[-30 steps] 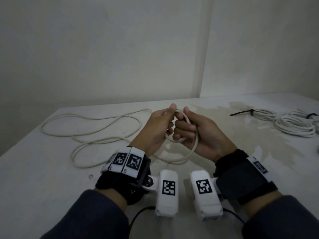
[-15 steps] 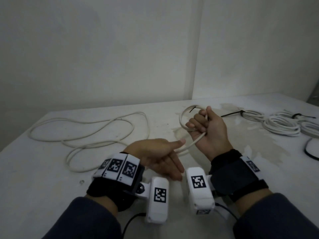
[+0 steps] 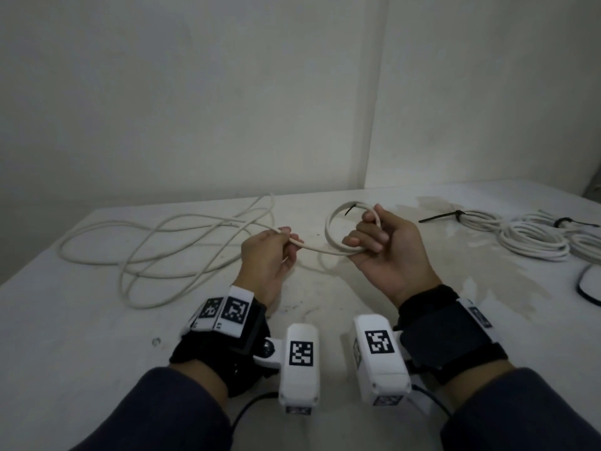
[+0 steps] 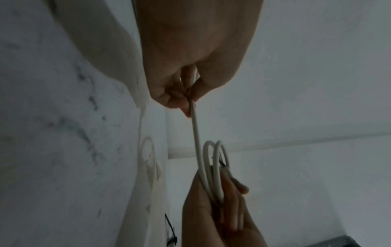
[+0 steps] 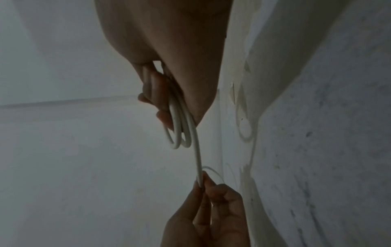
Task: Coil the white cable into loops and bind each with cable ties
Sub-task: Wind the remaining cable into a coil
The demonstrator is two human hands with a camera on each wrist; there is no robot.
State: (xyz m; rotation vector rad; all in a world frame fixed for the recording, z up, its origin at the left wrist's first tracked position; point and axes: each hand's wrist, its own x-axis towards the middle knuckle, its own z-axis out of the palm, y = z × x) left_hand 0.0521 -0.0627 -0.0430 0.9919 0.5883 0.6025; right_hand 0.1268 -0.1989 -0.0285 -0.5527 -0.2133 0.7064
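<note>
A long white cable point(image 3: 182, 242) sprawls loose over the left half of the table. My right hand point(image 3: 380, 245) grips a small coil of two loops point(image 3: 331, 222) of that cable, held upright above the table; a dark cable end sticks out at the coil's top. In the wrist views the coil point(image 4: 213, 167) point(image 5: 180, 130) sits between the right fingers and palm. My left hand point(image 3: 279, 245) pinches the strand point(image 3: 312, 247) that runs from the coil toward the loose cable, thumb and fingertips closed on it point(image 4: 191, 103) point(image 5: 201, 182).
Several finished white coils point(image 3: 533, 236) bound with black cable ties point(image 3: 439, 218) lie at the right of the white table point(image 3: 81, 353). A black loop point(image 3: 588, 291) lies at the right edge. Walls meet in a corner behind the table.
My left hand, open below the coil half a second ago, has moved up and taken hold of the strand. The right hand keeps the coil, shifted slightly right.
</note>
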